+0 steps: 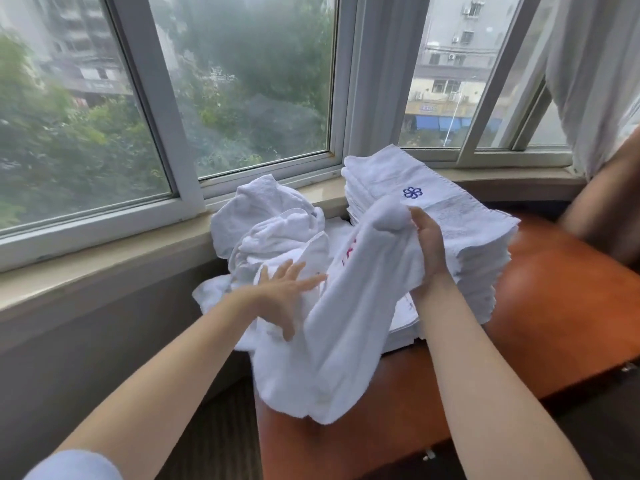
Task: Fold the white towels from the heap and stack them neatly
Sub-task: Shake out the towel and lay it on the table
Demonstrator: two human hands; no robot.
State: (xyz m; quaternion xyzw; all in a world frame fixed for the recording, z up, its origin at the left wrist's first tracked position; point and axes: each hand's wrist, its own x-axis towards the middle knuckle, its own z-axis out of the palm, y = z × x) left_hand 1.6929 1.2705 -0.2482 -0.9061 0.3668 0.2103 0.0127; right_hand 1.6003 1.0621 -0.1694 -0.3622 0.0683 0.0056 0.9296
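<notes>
Blue flower logo [412,192] on stacked towel [450,209]

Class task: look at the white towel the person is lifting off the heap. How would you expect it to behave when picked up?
Probably floppy: the towel droops in soft folds below the right hand that grips it. Likely light, since one hand lifts it while the left hand is open beside it. Unlikely to slip: its surface looks nubbly.

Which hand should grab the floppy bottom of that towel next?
Probably the left hand. It is open, fingers spread, right beside the hanging white terry towel. The right hand already grips that towel's top in front of the folded white towel stack.
</notes>
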